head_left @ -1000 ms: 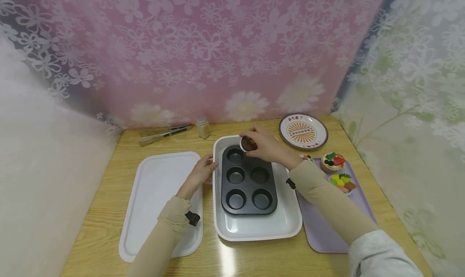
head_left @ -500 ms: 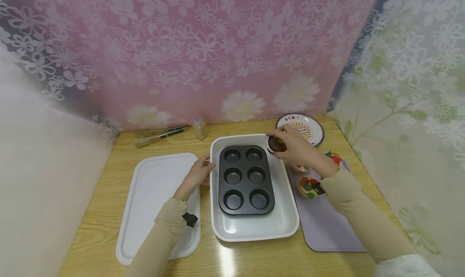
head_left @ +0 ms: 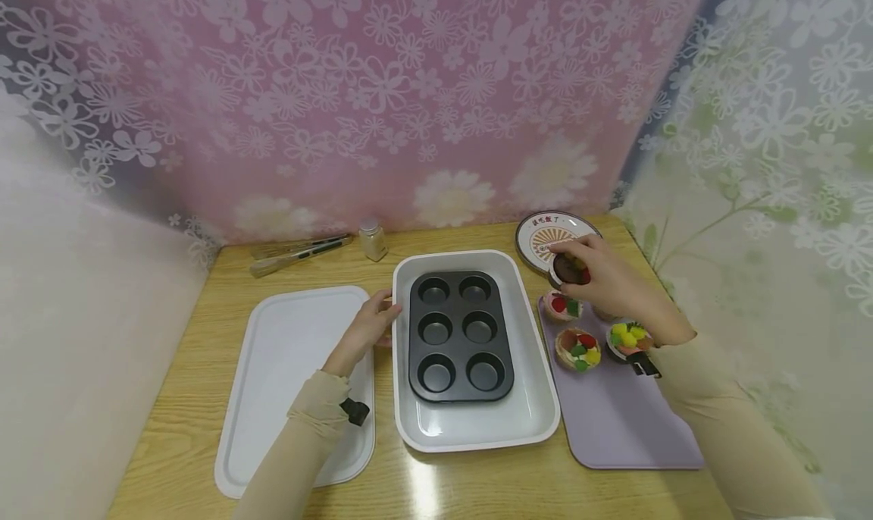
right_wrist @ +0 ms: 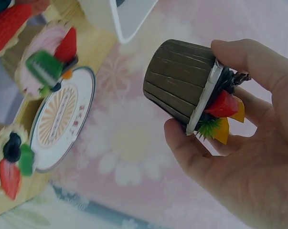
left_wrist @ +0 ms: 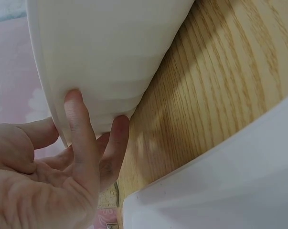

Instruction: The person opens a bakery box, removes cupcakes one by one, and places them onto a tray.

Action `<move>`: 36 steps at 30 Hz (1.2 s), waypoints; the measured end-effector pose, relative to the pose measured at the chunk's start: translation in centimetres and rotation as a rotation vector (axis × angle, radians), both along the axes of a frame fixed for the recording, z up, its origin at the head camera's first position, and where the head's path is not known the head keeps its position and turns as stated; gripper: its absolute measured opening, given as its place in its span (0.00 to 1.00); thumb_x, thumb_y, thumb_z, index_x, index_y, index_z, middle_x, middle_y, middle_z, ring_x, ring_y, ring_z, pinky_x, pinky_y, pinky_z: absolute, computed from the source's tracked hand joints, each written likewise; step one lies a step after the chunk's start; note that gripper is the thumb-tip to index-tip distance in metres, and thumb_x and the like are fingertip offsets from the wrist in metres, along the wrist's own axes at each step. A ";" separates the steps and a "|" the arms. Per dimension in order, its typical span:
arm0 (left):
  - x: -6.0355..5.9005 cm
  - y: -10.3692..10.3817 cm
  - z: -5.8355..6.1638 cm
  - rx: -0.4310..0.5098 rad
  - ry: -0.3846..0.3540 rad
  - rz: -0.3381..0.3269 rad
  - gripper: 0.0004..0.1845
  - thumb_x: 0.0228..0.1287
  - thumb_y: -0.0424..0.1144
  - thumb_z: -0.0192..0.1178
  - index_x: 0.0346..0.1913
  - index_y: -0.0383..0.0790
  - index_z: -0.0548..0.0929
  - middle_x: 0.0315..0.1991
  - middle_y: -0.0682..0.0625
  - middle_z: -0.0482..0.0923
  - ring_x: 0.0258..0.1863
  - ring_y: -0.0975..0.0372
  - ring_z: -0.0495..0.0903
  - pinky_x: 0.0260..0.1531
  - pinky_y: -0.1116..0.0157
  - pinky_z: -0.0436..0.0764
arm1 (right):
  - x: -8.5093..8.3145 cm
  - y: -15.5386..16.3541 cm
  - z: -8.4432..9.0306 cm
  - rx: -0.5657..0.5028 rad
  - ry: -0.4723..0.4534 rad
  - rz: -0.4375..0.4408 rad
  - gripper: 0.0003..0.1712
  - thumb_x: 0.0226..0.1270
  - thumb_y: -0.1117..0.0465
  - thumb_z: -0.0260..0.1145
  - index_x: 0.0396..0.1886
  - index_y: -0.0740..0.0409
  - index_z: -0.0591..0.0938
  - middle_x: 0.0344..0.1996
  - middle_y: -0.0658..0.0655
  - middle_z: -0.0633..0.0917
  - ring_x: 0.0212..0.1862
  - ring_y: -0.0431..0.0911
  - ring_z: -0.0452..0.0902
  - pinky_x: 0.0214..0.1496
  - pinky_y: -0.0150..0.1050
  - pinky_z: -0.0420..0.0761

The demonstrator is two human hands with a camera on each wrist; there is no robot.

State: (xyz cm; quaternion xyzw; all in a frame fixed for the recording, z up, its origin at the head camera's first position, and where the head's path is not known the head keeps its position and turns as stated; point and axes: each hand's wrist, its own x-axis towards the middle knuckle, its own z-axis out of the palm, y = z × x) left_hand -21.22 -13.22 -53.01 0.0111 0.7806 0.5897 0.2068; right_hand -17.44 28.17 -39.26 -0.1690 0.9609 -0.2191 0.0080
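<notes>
Gripping a brown cupcake (right_wrist: 184, 93) between thumb and curled fingers, the right hand (head_left: 610, 281) carries it tipped on its side, the paper cup pointing away from the palm and the red, yellow and green toppings turned toward it. The cupcake hangs in the air just above the far end of the purple tray (head_left: 614, 421), near the rim of the round plate (head_left: 535, 236).

To do this step well, I judge the cupcake should be brought upright before it comes down, held by the ribbed paper wall and not by the toppings, and lowered into a free spot so it does not knock its neighbours. Just under and toward the wrist from this hand stand three other cakes: a pink one (head_left: 561, 305), a tart with red and green bits (head_left: 577, 349) and one with yellow topping (head_left: 627, 336).

Across the table, the left hand (head_left: 368, 329) lies with straight fingers (left_wrist: 79, 124) pressed flat on the outer wall of the white dish (head_left: 477, 433), holding nothing; that steadying touch looks worth keeping. Inside the dish sits a black muffin tin (head_left: 458, 336) with all six cups bare. On the hand's outer side lies a white lid (head_left: 293, 399).

Farther off stand a small jar (head_left: 371, 239) and tongs (head_left: 300, 251). The plate has red writing along its upper rim, too small to read.
</notes>
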 end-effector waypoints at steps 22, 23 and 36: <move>0.0 0.1 0.1 0.002 -0.022 0.007 0.27 0.85 0.43 0.51 0.81 0.45 0.64 0.73 0.34 0.72 0.62 0.45 0.82 0.35 0.62 0.90 | 6.3 5.9 -2.9 0.000 -0.071 -0.069 0.39 0.61 0.64 0.80 0.71 0.63 0.76 0.55 0.70 0.73 0.50 0.56 0.70 0.44 0.41 0.73; 0.0 0.1 0.1 0.000 -0.021 0.008 0.28 0.85 0.43 0.51 0.81 0.45 0.64 0.73 0.35 0.72 0.62 0.45 0.82 0.35 0.62 0.90 | 6.6 6.1 -2.9 0.005 -0.078 -0.067 0.39 0.61 0.63 0.80 0.71 0.63 0.75 0.55 0.70 0.73 0.50 0.56 0.70 0.44 0.41 0.74; -0.1 0.0 0.0 -0.002 -0.027 0.015 0.27 0.85 0.43 0.51 0.81 0.46 0.64 0.73 0.35 0.72 0.62 0.45 0.82 0.37 0.60 0.91 | 11.0 7.5 -3.1 0.021 -0.144 -0.006 0.34 0.59 0.62 0.82 0.65 0.51 0.78 0.51 0.64 0.73 0.46 0.48 0.69 0.39 0.31 0.71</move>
